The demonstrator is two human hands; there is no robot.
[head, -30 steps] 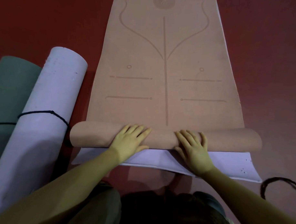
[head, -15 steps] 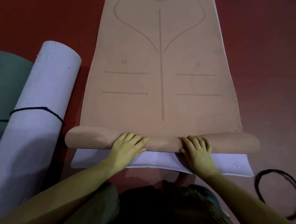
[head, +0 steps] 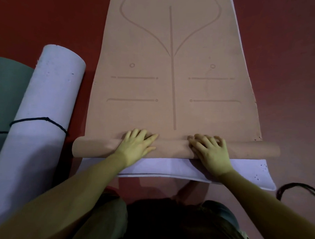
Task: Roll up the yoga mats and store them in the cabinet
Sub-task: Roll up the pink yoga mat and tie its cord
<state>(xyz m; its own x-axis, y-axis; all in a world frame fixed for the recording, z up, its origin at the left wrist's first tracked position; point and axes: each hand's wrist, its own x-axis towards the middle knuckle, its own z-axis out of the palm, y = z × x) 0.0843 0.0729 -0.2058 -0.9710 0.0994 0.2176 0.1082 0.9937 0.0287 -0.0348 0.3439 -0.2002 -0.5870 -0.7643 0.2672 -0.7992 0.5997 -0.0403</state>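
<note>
A pinkish-brown yoga mat [head: 173, 95] with printed alignment lines lies flat on the red floor, stretching away from me. Its near end is curled into a thin roll [head: 171, 149] running left to right. My left hand [head: 137, 147] lies palm down on the roll left of centre, fingers spread. My right hand [head: 211, 153] presses on the roll right of centre, fingers slightly bent over its far side. Under the roll a flat lavender mat [head: 244, 170] sticks out toward me.
A rolled lavender mat [head: 37, 115] tied with a black cord [head: 40, 120] lies to the left, with a rolled grey-green mat [head: 7, 89] beyond it. A loose black cord loop [head: 299, 190] lies on the floor at the right. My knees fill the bottom.
Both hands have pushed the roll a little farther away from me, so more of the lavender mat shows beneath it. The roll looks slightly tighter.
</note>
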